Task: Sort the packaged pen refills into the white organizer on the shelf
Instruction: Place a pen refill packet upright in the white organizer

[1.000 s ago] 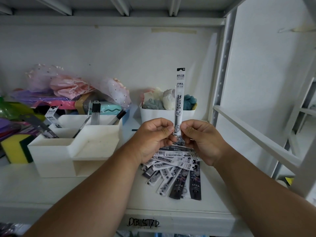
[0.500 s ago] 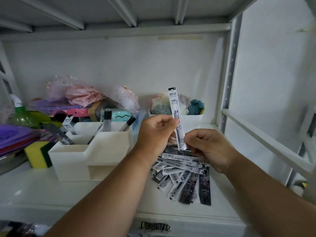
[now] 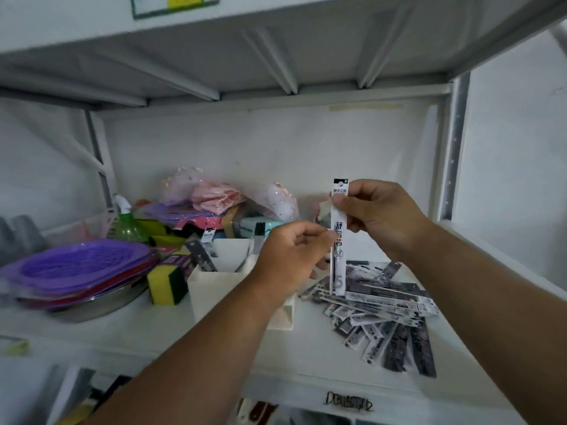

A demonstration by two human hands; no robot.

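A long white packaged pen refill [image 3: 338,271] hangs upright in front of me. My right hand [image 3: 377,216] pinches its top end. My left hand [image 3: 291,259] has curled fingers at the refill's middle and seems to pinch its left edge, though that spot is blurred. Just left of and partly behind my left hand stands the white organizer [image 3: 221,289], with a few packaged refills [image 3: 208,240] upright in its back compartments. On the shelf to the right, under my right arm, lies a loose pile of several packaged refills [image 3: 386,314].
Stacked purple baskets [image 3: 76,271] on a metal bowl fill the left of the shelf, with a yellow-green sponge [image 3: 167,285] beside the organizer. Behind are a green spray bottle [image 3: 125,222] and pink bagged items [image 3: 208,194]. A metal upright [image 3: 454,148] bounds the right side.
My right hand has moved from the refill's bottom end to its top. The refill sits higher and more to the right. The view has swung left and up, showing purple baskets.
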